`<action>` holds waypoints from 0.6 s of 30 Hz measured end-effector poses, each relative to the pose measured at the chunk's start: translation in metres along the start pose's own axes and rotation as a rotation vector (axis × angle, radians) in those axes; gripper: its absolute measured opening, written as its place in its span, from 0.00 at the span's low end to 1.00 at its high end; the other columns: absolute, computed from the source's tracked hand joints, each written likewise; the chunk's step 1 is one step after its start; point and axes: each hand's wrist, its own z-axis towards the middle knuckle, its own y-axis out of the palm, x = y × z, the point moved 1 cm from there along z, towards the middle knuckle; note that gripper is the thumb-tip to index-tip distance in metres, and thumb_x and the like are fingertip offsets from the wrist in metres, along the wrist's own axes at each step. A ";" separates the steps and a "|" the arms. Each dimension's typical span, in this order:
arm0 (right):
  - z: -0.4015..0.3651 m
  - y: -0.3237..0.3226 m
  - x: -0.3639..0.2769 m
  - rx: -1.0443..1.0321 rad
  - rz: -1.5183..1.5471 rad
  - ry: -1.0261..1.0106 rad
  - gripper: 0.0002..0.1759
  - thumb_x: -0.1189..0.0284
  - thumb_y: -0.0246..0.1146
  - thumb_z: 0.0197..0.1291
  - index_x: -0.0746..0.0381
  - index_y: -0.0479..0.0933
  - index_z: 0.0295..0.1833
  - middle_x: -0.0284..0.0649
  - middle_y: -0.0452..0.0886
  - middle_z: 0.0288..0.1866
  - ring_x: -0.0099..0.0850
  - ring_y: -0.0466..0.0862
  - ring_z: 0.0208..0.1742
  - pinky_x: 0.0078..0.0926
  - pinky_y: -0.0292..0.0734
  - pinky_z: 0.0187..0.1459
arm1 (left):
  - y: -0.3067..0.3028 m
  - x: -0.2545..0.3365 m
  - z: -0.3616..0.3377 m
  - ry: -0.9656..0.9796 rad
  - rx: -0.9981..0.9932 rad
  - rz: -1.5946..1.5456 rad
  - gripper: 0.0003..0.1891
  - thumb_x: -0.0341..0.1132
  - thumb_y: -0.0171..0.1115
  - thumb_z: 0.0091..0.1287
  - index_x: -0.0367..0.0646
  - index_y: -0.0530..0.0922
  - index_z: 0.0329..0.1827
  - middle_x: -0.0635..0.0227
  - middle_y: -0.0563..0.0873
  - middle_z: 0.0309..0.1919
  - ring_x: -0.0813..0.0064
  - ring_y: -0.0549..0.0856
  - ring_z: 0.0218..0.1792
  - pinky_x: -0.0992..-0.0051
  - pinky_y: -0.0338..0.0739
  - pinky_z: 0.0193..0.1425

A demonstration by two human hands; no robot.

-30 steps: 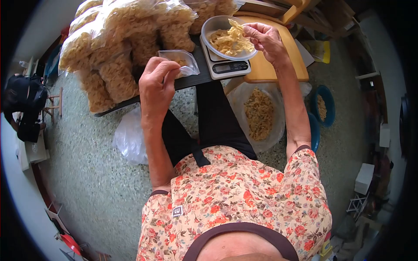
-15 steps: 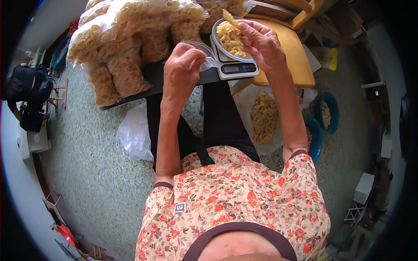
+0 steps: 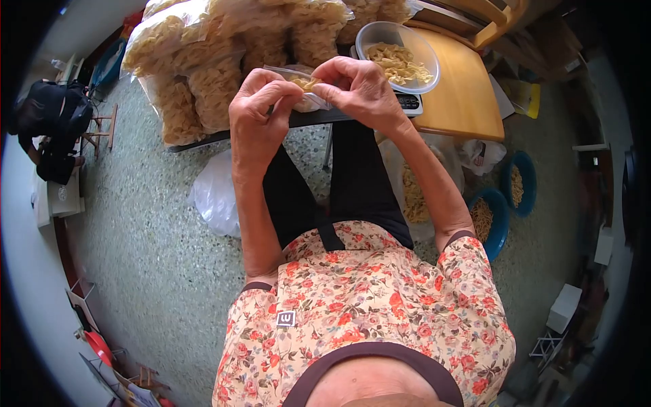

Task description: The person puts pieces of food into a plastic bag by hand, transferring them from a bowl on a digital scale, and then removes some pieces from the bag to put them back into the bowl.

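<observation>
A small clear bag [image 3: 313, 103] is between my two hands, over the edge of the dark table. My left hand [image 3: 263, 108] pinches its left side near the opening. With thumb and fingers together, my right hand [image 3: 356, 89] holds a pale yellow dried piece [image 3: 305, 83] at the bag's mouth. Just beyond my right hand, a clear round bowl [image 3: 431, 68] of the same yellow pieces rests on a white scale [image 3: 413, 103], whose display is partly covered by the bowl and hand.
Filled bags [image 3: 217, 78] are piled on the table at left. A wooden chair [image 3: 468, 88] stands to the right. Below are a large open bag [image 3: 415, 193], two blue basins [image 3: 500, 234] and a white plastic bag [image 3: 217, 197]. Someone in dark clothes [image 3: 57, 122] is at far left.
My right hand has moved left from the bowl to the small bag with the yellow piece. The view has shifted slightly, and the bowl sits differently on the scale.
</observation>
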 end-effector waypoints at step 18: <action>0.036 0.033 0.021 -0.115 -0.824 -0.621 0.02 0.73 0.71 0.58 0.55 0.88 0.35 0.32 0.89 0.43 0.37 0.93 0.44 0.35 0.88 0.39 | -0.003 0.000 -0.001 0.072 -0.023 0.058 0.07 0.17 0.73 0.62 0.39 0.88 0.39 0.65 0.83 0.37 0.70 0.86 0.36 0.71 0.80 0.40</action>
